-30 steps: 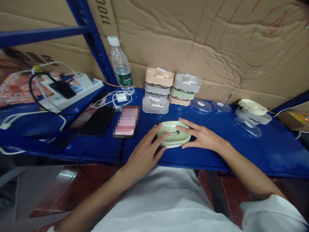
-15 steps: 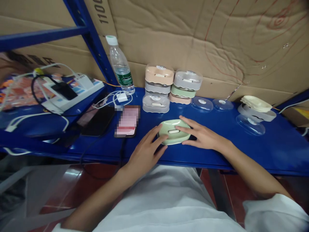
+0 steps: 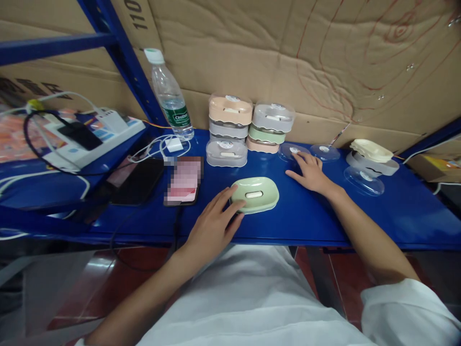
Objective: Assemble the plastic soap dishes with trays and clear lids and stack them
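Observation:
A pale green soap dish (image 3: 255, 194) lies on the blue shelf (image 3: 396, 216) in front of me. My left hand (image 3: 212, 226) rests flat at its left end, fingers stretched out and touching its rim. My right hand (image 3: 309, 170) is further back and to the right, fingers spread over a clear oval lid (image 3: 290, 151) lying on the shelf. A second clear lid (image 3: 325, 152) lies just to the right of it.
Stacked lidded soap boxes (image 3: 248, 129) stand at the cardboard wall, a water bottle (image 3: 169, 96) to their left. Two phones (image 3: 183, 180) and a charger with cables (image 3: 165, 145) lie at left. A cream dish on a grey one (image 3: 372, 156) and another clear lid (image 3: 363, 181) sit at right.
My right hand has left the green dish and moved back and right onto the clear lid. My left hand stays at the dish's left end. The view has shifted slightly.

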Demonstrator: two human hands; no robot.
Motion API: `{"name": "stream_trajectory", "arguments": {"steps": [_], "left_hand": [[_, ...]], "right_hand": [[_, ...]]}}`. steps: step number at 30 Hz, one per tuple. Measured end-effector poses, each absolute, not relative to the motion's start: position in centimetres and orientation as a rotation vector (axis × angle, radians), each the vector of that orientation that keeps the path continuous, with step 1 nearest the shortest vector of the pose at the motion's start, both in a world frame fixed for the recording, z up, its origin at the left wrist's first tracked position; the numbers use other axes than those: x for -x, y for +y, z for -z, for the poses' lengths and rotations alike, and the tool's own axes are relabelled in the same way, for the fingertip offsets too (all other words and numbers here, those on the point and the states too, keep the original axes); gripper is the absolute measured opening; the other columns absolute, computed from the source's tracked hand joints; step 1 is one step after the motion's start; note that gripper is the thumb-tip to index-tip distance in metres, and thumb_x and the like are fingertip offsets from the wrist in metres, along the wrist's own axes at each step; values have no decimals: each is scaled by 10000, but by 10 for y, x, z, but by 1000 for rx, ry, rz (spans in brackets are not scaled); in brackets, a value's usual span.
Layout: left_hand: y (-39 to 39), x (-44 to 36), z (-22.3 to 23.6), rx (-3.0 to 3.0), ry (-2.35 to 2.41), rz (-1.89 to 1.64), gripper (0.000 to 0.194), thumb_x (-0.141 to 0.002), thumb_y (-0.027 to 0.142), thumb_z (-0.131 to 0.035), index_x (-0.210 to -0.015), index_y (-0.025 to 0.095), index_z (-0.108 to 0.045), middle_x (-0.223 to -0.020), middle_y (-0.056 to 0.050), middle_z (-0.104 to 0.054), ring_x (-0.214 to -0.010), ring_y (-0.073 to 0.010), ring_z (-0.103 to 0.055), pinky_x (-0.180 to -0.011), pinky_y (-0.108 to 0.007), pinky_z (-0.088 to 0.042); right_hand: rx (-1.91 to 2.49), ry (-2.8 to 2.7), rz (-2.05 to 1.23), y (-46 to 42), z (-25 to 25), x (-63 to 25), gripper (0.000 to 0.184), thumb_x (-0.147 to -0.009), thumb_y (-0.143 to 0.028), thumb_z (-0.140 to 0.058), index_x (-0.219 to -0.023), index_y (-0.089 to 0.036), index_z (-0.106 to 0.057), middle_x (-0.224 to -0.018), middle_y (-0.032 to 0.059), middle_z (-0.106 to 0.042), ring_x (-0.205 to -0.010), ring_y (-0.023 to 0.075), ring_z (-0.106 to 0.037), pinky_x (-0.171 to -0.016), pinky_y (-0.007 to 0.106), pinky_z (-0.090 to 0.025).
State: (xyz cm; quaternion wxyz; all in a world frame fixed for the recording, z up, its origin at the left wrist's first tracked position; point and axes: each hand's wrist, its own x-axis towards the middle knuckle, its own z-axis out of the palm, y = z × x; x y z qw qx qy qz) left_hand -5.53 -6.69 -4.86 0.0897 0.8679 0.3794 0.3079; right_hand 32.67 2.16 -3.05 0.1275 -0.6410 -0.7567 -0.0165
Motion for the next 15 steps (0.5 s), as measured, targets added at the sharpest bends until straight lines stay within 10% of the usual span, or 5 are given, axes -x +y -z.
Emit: {"name": "stream_trajectory", "arguments": {"steps": [8,15], "left_hand": [[-70,55,51,-2416,1225,-901,282,-1078,373,-603,-1329,264,-675,-1782,-126,-305,-1479,-353,-581,-1062,-482,-641],[-66,57,53,-2270,1192,-983,384,-1084,318,-587,-1451,246,-498,-1685,-158,-476,-1525,-308,-536,-1183,-495,-555]], "right_hand": [[1513,-2364,-226,2,11,-321,748,-961,-705,-640,-1567,-286,-509,-1657,191,-433,-1543,413,-452,-1231,661,-413],[944,-2469,-393,-33,-1,-258,635,-994,-414,-685,-1564,-294,-432,-1696,158,-404,-1598,321,-390,-1279,565,-399]]}}
